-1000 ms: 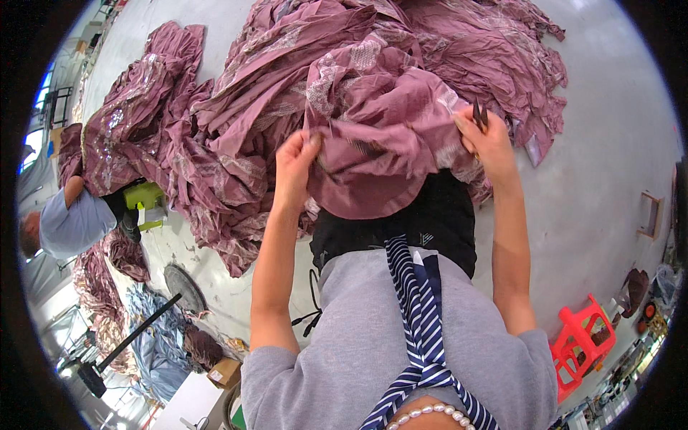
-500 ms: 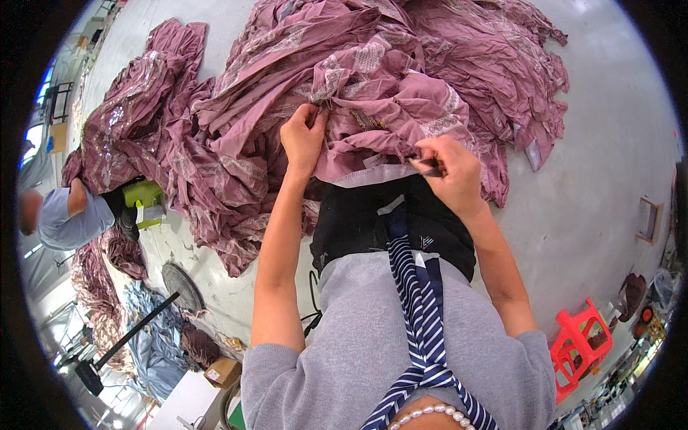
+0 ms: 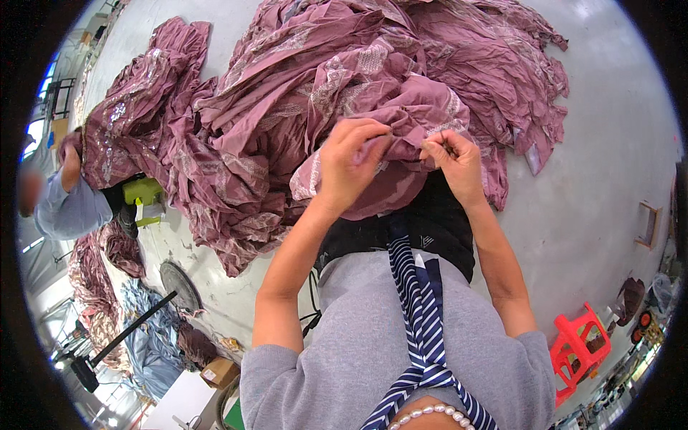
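Note:
Mauve fabric (image 3: 265, 129) with silvery patterned bands lies heaped in front of me, and its near edge hangs over my lap. My left hand (image 3: 352, 163) is closed on a fold of this fabric, fingertips pinched together and palm partly turned up. Close by on the right, my right hand (image 3: 456, 166) is curled with thumb and fingertips at the cloth's edge. A small dark tool (image 3: 449, 147) shows between its fingers; its kind is too small to make out. A short stretch of fabric runs between both hands.
At the left, another person (image 3: 75, 197) sits by the same heap near a green seat (image 3: 143, 192). A black stand (image 3: 136, 330) with a round base and a pale blue cloth pile (image 3: 154, 337) are lower left. A red plastic stool (image 3: 580, 351) stands at the lower right.
My left hand has moved right and nearer to me, turning its palm up with the fabric. The right hand has shifted slightly, its fingers now at the cloth. The fabric's near edge has been folded over.

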`<state>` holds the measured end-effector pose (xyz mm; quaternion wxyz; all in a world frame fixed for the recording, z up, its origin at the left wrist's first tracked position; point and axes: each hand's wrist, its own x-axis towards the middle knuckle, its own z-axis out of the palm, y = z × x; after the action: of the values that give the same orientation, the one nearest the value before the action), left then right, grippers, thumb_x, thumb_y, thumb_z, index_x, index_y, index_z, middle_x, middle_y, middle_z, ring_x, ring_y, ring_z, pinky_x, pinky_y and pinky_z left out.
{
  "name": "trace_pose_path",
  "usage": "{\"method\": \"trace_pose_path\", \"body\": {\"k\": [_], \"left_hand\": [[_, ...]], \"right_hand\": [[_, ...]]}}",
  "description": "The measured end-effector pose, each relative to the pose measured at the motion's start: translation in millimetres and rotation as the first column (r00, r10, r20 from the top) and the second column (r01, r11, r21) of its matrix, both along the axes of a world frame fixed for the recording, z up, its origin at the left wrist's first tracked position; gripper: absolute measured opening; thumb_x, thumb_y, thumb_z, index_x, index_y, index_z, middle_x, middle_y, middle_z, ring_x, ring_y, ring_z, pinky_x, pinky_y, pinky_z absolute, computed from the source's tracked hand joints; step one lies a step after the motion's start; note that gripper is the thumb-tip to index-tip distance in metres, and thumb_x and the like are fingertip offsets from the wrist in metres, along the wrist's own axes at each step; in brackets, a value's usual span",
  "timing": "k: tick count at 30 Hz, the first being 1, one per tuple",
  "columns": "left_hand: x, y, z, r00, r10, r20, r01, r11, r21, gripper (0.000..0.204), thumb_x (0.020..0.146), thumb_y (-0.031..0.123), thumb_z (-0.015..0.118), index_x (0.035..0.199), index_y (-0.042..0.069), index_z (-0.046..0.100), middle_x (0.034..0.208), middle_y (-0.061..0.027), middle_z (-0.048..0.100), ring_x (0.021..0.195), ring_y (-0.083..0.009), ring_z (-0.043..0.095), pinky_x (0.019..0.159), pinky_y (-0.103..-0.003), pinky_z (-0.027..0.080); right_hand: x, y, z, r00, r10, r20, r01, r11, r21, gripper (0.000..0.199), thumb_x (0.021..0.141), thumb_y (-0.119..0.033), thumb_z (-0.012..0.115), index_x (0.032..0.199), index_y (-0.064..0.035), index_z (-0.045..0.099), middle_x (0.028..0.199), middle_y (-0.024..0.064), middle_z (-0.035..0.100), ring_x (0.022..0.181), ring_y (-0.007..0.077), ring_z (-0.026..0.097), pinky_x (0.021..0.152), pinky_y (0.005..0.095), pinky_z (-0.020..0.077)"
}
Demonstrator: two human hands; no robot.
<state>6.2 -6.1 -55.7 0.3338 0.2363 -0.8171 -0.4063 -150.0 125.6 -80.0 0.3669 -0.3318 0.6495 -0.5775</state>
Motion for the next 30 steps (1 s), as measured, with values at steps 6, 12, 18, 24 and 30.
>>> {"method": "trace_pose_path", "body": {"k": [6, 12, 18, 24, 30], "left_hand": [[-23.1, 18.7, 8.6, 0.958, -0.285, 0.02, 0.27, 0.925, 0.268, 0.031, 0.073, 0.003, 0.072, 0.104, 0.004, 0.064, 0.097, -0.0096, 0.063, 0.084, -0.021, 0.061, 0.066, -0.029, 0.049], [-34.9, 20.9, 11.0, 0.944, -0.325, -0.06, 0.329, 0.903, 0.277, 0.022, 0.078, 0.006, 0.071, 0.099, 0.002, 0.064, 0.093, -0.0066, 0.062, 0.079, -0.0117, 0.058, 0.066, -0.023, 0.046], [-35.9, 17.6, 22.9, 0.921, -0.37, -0.122, 0.357, 0.679, 0.641, 0.014, 0.086, 0.013, 0.066, 0.093, 0.002, 0.062, 0.086, -0.0044, 0.065, 0.071, -0.0067, 0.058, 0.055, -0.019, 0.043], [-35.8, 6.6, 2.4, 0.932, -0.276, -0.234, 0.323, 0.341, 0.883, 0.016, 0.092, 0.02, 0.06, 0.093, 0.005, 0.058, 0.084, -0.0061, 0.066, 0.065, -0.0114, 0.063, 0.05, -0.02, 0.047], [-38.0, 5.7, 5.8, 0.928, -0.307, -0.211, 0.325, 0.39, 0.861, 0.017, 0.092, 0.022, 0.06, 0.093, 0.005, 0.058, 0.082, -0.0046, 0.065, 0.064, -0.0111, 0.063, 0.051, -0.02, 0.047]], "right_hand": [[-5.1, 3.0, 29.8, 0.996, -0.005, 0.09, 0.014, 0.995, -0.1, 0.009, 0.091, -0.01, 0.06, 0.086, -0.0021, 0.06, 0.07, -0.0025, 0.056, 0.061, 0.0018, 0.047, 0.054, 0.0165, 0.0367], [-9.6, -2.3, 70.0, 0.986, 0.052, -0.158, -0.059, 0.997, -0.04, 0.01, 0.09, -0.009, 0.061, 0.085, -0.0011, 0.059, 0.071, -0.0036, 0.055, 0.063, 0.0018, 0.046, 0.056, 0.017, 0.0376], [-22.2, -4.3, 67.2, 0.974, 0.041, -0.225, -0.042, 0.999, 0.001, 0.01, 0.088, -0.009, 0.062, 0.088, 0.0002, 0.058, 0.072, -0.0025, 0.055, 0.065, 0.0027, 0.047, 0.058, 0.0185, 0.0393], [-26.6, 12.5, 70.9, 0.83, 0.085, -0.552, -0.025, 0.993, 0.115, 0.02, 0.085, -0.015, 0.065, 0.091, 0.0014, 0.057, 0.071, 0.0091, 0.058, 0.062, 0.0116, 0.054, 0.06, 0.0264, 0.0451], [-34.9, 14.2, 81.1, 0.823, 0.332, -0.46, -0.204, 0.93, 0.307, 0.018, 0.083, -0.014, 0.065, 0.088, 0.0007, 0.057, 0.07, 0.0102, 0.061, 0.058, 0.0138, 0.055, 0.056, 0.028, 0.0449]]}}
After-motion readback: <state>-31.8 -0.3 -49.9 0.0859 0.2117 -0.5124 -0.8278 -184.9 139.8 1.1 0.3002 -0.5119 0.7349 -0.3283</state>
